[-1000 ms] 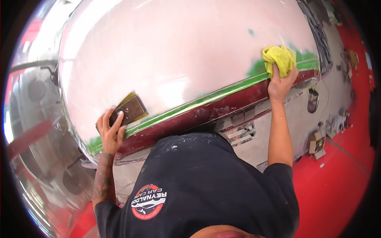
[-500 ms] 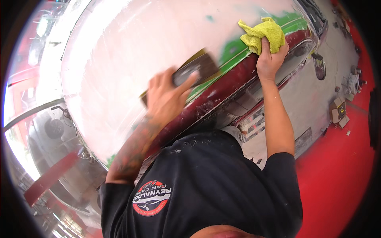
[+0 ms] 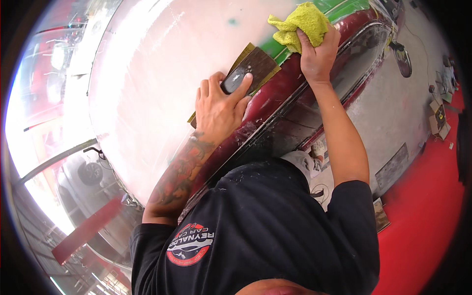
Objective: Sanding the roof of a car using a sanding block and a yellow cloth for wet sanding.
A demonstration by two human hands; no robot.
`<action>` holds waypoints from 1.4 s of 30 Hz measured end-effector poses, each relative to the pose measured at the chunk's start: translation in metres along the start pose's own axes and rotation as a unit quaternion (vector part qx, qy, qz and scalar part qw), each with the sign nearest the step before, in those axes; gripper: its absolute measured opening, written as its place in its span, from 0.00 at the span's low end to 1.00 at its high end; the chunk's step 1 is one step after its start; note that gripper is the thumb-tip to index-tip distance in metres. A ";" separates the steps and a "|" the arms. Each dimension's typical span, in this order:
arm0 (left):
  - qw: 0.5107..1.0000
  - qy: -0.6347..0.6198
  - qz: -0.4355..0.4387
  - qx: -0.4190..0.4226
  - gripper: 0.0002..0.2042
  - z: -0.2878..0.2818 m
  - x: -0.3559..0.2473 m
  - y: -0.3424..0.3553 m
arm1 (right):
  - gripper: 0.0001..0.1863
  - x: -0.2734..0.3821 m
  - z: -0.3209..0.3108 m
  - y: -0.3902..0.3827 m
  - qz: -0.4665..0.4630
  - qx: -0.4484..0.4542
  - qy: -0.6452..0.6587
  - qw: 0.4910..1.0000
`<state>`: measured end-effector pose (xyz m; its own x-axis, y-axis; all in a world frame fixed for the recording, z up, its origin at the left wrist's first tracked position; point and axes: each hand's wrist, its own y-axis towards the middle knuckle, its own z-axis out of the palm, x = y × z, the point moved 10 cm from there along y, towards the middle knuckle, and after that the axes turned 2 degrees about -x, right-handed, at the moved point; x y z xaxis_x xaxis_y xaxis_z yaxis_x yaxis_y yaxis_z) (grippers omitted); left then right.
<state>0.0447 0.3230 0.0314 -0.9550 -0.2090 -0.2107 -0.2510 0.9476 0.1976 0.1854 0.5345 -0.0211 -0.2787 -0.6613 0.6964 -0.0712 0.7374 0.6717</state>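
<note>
My left hand (image 3: 219, 107) is wrapped over a long dark sanding block (image 3: 256, 68), its thumb along the top. Yellow sandpaper (image 3: 241, 55) sticks out at the block's edges. The block rests on a car roof (image 3: 157, 73) coated in pale pinkish filler, close to its green and dark-red edge. Farther along that edge, my right hand (image 3: 320, 55) grips a crumpled yellow-green cloth (image 3: 304, 25) against the roof. Its fingers are partly hidden by the cloth.
Below the dark-red roof rail (image 3: 268, 105) are the car's side windows, with a side mirror (image 3: 403, 60) beyond. An open cardboard box (image 3: 439, 119) stands on the grey floor at right, beside red flooring (image 3: 418, 196). Another vehicle (image 3: 91, 187) is at left.
The sanding block has shifted slightly toward the roof's edge and turned a little in my left hand's grip. My view has moved, so the cloth and right hand appear higher and farther left.
</note>
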 end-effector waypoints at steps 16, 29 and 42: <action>0.998 -0.034 0.046 0.013 0.21 0.007 -0.013 0.023 | 0.24 0.009 -0.004 0.007 0.005 0.021 0.022 1.000; 0.996 0.002 -0.050 0.068 0.21 -0.030 0.069 -0.141 | 0.25 -0.004 -0.013 -0.004 0.052 -0.005 0.049 0.997; 0.999 0.009 0.032 -0.020 0.20 0.013 0.020 0.059 | 0.28 -0.003 -0.008 0.000 0.036 -0.018 0.035 0.999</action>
<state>0.0129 0.3785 0.0261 -0.9717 -0.1533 -0.1796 -0.1956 0.9486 0.2487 0.1938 0.5360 -0.0212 -0.2144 -0.6163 0.7578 -0.0178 0.7781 0.6278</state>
